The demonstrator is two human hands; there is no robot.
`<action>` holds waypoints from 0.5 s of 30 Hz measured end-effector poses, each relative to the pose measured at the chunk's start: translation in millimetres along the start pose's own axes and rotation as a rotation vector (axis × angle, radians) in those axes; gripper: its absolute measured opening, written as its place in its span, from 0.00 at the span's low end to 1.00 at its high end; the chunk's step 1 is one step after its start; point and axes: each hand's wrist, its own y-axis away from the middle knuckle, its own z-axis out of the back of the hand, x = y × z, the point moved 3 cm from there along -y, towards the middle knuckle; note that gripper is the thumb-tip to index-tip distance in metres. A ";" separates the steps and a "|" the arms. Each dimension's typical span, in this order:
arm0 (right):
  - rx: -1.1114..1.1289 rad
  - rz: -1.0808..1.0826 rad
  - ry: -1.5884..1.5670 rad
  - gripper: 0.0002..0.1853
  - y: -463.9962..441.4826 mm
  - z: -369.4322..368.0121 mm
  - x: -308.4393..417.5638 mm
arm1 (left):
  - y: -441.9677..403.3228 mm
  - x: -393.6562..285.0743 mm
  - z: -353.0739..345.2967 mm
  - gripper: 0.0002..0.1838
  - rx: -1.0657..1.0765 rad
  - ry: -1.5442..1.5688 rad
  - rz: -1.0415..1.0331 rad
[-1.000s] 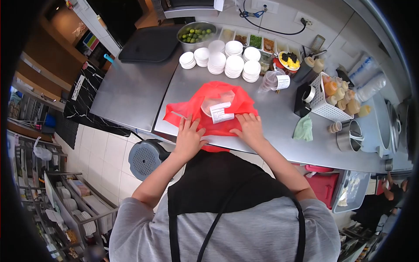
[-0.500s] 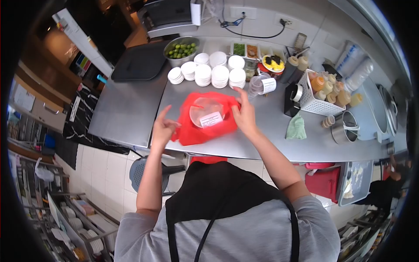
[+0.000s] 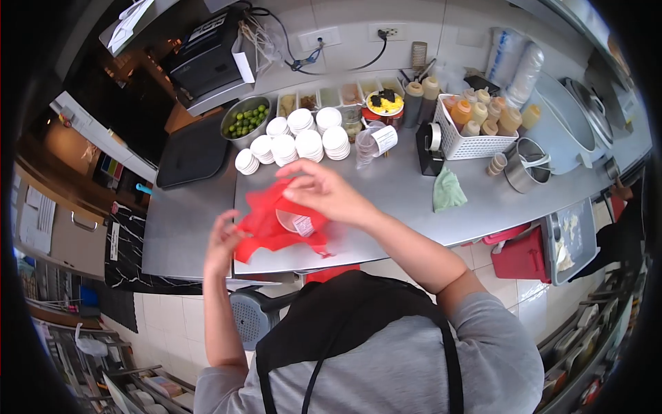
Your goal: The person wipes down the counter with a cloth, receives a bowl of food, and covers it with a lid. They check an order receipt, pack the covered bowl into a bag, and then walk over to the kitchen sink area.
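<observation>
A red plastic bag [image 3: 265, 238] sits on the steel counter before me, around a clear round tub [image 3: 287, 220] with a white printed label [image 3: 303, 225]. My right hand [image 3: 324, 194] pinches the bag's upper edge above the tub. At the bag's left edge, my left hand [image 3: 221, 243] has its fingertips closed on the plastic, though they are slightly blurred. The bag's top is crumpled and partly covers the tub.
Stacked white lids [image 3: 283, 150] stand behind the bag, beside a metal bowl of green limes [image 3: 245, 123]. Rightward are clear cups [image 3: 366, 147], a green cloth [image 3: 449, 191], a white basket of squeeze bottles [image 3: 476, 146] and a metal pot [image 3: 527, 169]. A black tray [image 3: 193, 155] lies left.
The view has swung to the right. My right hand has moved across over the tub with the bag's edge, and the bag's opening has drawn in around the tub.
</observation>
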 end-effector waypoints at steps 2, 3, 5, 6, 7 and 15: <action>0.051 0.130 0.092 0.14 -8.8 -17.1 3.5 | -14.0 -22.0 -10.0 0.23 0.009 -0.011 -0.093; 0.065 0.137 0.090 0.14 -13.4 -27.3 2.4 | -20.5 -30.9 -14.3 0.22 0.010 -0.024 -0.184; 0.007 0.297 0.292 0.16 -20.4 -45.6 4.6 | -23.2 -27.8 -39.4 0.25 0.082 0.122 -0.210; -0.015 0.245 0.465 0.17 -17.5 -45.3 7.1 | -25.0 -24.0 -46.0 0.27 0.099 0.182 -0.185; 0.009 0.264 0.522 0.18 -17.5 -43.7 4.8 | -24.8 -29.4 -54.5 0.29 0.172 0.103 -0.278; -0.032 0.298 0.618 0.18 -19.8 -22.0 5.9 | -38.6 -81.0 -26.2 0.16 -0.047 -0.387 -0.403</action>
